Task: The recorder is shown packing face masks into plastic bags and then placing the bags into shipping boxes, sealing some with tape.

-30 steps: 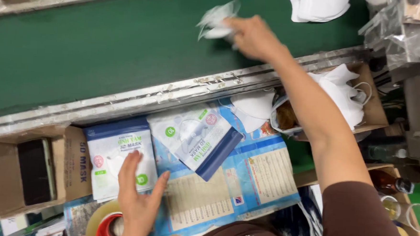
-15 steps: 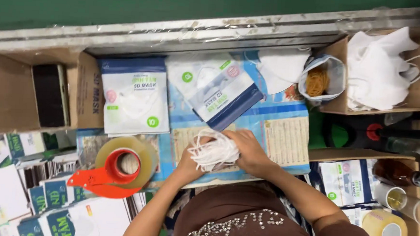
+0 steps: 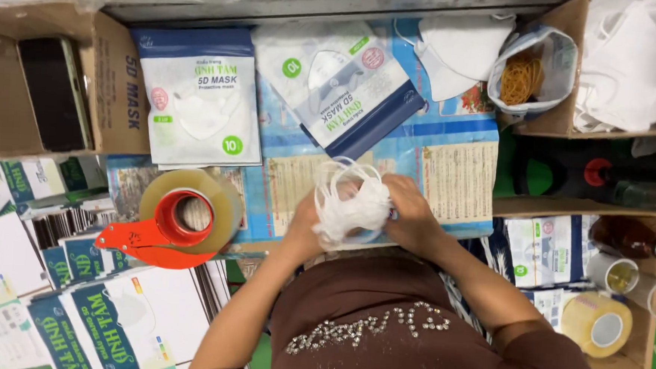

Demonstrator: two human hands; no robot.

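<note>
Both hands met over the blue printed sheet (image 3: 449, 150) at the bench's near edge: the left hand (image 3: 303, 228) cupped a bunch of white face masks (image 3: 353, 204) from the side, and the right hand (image 3: 409, 215) closed its fingers around the same bunch, ear loops sticking out above. How many masks were in the bunch could not be told.

Beside them lay an orange tape dispenser (image 3: 172, 225) with a clear roll. Two flat mask packets (image 3: 198, 99) rested further back, one tilted. A small plastic bag (image 3: 532, 72) held yellow rubber bands. The cardboard box at upper right (image 3: 548, 125), cut off by the frame, held loose white masks. An open carton on the left (image 3: 116, 91) held a dark phone-like slab. At lower right, another box (image 3: 637, 350) contained a tape roll and packets, partly hidden by the right arm.
</note>
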